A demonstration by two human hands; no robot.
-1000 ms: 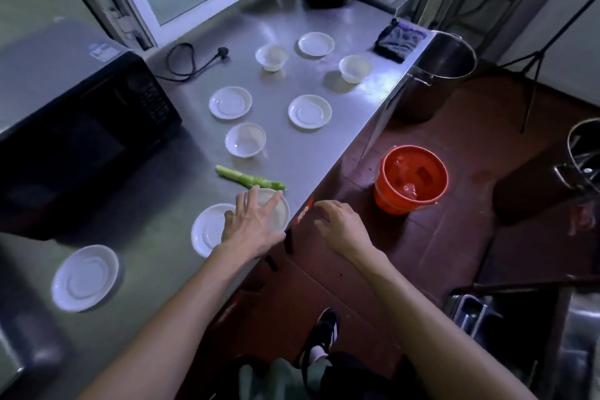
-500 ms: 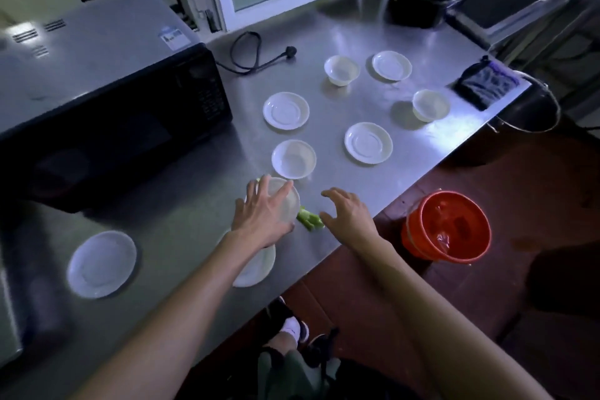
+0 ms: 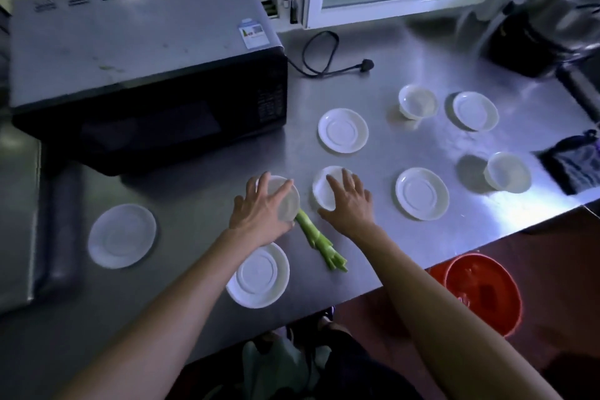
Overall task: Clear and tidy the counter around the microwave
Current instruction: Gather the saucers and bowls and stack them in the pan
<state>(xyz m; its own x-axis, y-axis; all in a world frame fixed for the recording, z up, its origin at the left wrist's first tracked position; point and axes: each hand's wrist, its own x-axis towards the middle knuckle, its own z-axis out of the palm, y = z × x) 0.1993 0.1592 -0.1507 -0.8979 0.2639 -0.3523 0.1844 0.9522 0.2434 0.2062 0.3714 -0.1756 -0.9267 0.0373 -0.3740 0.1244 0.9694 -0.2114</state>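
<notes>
Steel worktop (image 3: 406,52), dim light, microwave (image 3: 146,75) at rear L w/ plug cable (image 3: 324,58) lying loose beside it. L hand (image 3: 259,214) over small white bowl (image 3: 285,195) just in front of microwave, grip curled round its rim from above. R hand (image 3: 349,204) flat on second bowl (image 3: 324,191) just beside, grip apart, fingers spread & straight, resting on top. Green veg stalk (image 3: 319,243) on worktop btwn the two wrists, upper tip touching L bowl. Saucer (image 3: 258,274) near front edge under L forearm; another saucer (image 3: 121,235) further L. More white saucers at centre (image 3: 343,130), R of centre (image 3: 422,193), far back (image 3: 475,110). Two more bowls: back (image 3: 417,102), R (image 3: 506,175). Dark cloth (image 3: 571,166) at R edge. Black-based metal pot (image 3: 552,10) rear R corner. Orange bucket (image 3: 480,292) on floor below worktop edge.
</notes>
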